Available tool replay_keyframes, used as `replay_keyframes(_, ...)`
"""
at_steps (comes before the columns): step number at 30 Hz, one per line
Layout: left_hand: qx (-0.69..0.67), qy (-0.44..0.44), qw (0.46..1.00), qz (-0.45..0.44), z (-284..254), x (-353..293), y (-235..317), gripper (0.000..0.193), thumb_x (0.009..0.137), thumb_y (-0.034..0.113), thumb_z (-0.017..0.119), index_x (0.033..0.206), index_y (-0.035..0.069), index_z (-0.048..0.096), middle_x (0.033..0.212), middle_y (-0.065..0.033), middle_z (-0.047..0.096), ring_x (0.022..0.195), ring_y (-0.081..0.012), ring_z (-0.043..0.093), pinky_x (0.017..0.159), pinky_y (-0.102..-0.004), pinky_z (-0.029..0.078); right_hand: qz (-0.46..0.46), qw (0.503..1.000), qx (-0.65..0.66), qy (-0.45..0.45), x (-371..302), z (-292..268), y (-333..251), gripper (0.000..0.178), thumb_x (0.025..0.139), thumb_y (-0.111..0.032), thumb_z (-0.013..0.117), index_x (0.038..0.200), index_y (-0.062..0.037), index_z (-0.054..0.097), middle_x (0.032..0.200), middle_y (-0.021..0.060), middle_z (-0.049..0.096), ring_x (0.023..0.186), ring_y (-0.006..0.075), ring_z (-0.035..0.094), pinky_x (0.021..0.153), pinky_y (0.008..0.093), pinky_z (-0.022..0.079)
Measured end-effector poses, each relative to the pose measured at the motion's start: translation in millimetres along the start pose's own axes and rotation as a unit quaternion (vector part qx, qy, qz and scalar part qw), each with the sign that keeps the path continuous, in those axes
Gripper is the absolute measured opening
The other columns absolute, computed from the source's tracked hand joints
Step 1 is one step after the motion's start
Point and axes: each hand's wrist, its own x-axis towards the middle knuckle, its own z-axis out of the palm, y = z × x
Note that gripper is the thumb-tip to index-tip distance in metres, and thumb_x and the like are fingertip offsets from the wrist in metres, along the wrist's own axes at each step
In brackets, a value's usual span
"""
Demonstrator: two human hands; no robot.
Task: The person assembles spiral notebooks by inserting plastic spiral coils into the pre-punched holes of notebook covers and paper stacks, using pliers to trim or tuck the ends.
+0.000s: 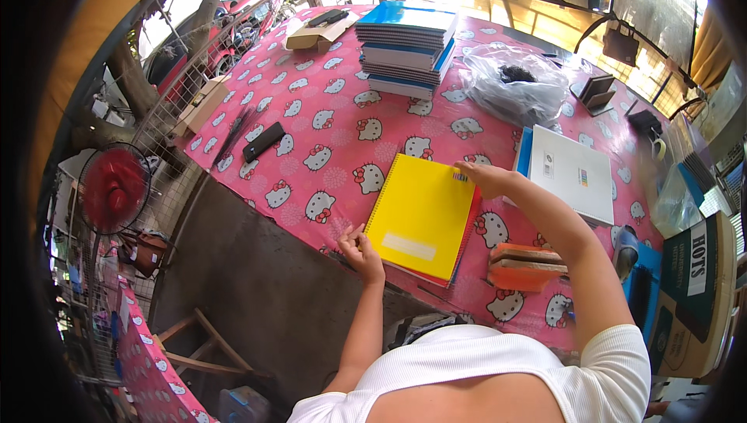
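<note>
A yellow spiral notebook [416, 209] lies on the table in front of me, with a red notebook [467, 248] showing beneath its right and lower edges. My left hand [360, 254] is closed, its fingers curled at the coil-bound left edge near the lower corner. At the upper right corner, my right hand [484, 179] grips the yellow notebook, its fingers over the barcode there. An orange pouch [525, 267] sits below my right forearm. Right of that forearm lies a white notebook [576, 174] over a blue one.
A tall stack of notebooks [405, 49] stands at the back beside a clear plastic bag [517, 80]. A black phone [264, 142] lies left, an opened carton [319, 30] far left. A cardboard box [692, 294] stands at right. Beyond the left edge is a red fan [114, 188].
</note>
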Motion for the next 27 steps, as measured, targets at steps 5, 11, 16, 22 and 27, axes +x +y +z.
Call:
replay_keyframes(5, -0.027, 0.108, 0.992, -0.058, -1.0, 5.5, 13.8, 0.023, 0.094, 0.009, 0.047, 0.114, 0.000, 0.040, 0.105, -0.0174, 0.062, 0.095, -0.0185, 0.057, 0.085, -0.0319, 0.044, 0.024, 0.994, 0.060, -0.085, 4.9, -32.4, -38.9, 0.091, 0.062, 0.016, 0.062, 0.143, -0.0061, 0.026, 0.127, 0.0206, 0.051, 0.121, 0.0337, 0.049, 0.093, 0.0405, 0.048)
replay_keyframes(11, -0.095, 0.189, 0.968, -0.133, 3.3, 5.0, 21.6, 0.022, 0.094, 0.021, 0.050, 0.100, 0.000, 0.049, 0.088, -0.0161, 0.066, 0.086, -0.0193, 0.061, 0.085, -0.0336, 0.045, -0.046, 0.997, 0.062, 0.003, 0.7, -19.2, -36.6, 0.094, 0.059, 0.017, 0.066, 0.141, -0.0054, 0.027, 0.120, 0.0200, 0.055, 0.112, 0.0370, 0.055, 0.090, 0.0413, 0.049)
replay_keyframes(16, -0.062, 0.190, 0.976, -0.090, 10.7, 1.8, 22.7, 0.022, 0.094, 0.021, 0.050, 0.089, 0.000, 0.052, 0.079, -0.0130, 0.065, 0.081, -0.0211, 0.062, 0.081, -0.0344, 0.048, 0.003, 0.993, 0.117, -0.025, -5.5, -22.6, -34.8, 0.089, 0.062, 0.018, 0.063, 0.140, -0.0044, 0.026, 0.120, 0.0234, 0.054, 0.113, 0.0390, 0.053, 0.090, 0.0416, 0.047)
replay_keyframes(22, -0.028, 0.144, 0.988, -0.046, 7.5, 2.6, 17.7, 0.026, 0.095, 0.022, 0.049, 0.087, -0.003, 0.054, 0.083, -0.0146, 0.066, 0.081, -0.0204, 0.061, 0.081, -0.0343, 0.047, -0.017, 0.991, 0.131, 0.014, -1.7, -10.1, -26.2, 0.085, 0.060, 0.013, 0.069, 0.134, -0.0036, 0.030, 0.114, 0.0231, 0.055, 0.110, 0.0392, 0.054, 0.087, 0.0420, 0.047)
replay_keyframes(27, -0.034, 0.182, 0.976, -0.119, 10.2, 12.2, 37.1, 0.033, 0.096, 0.026, 0.047, 0.082, -0.004, 0.055, 0.082, -0.0149, 0.066, 0.079, -0.0214, 0.062, 0.077, -0.0351, 0.050, 0.050, 0.991, 0.123, -0.024, -13.4, -4.0, -28.6, 0.085, 0.057, 0.012, 0.069, 0.132, -0.0046, 0.031, 0.112, 0.0211, 0.055, 0.109, 0.0391, 0.054, 0.087, 0.0419, 0.046)
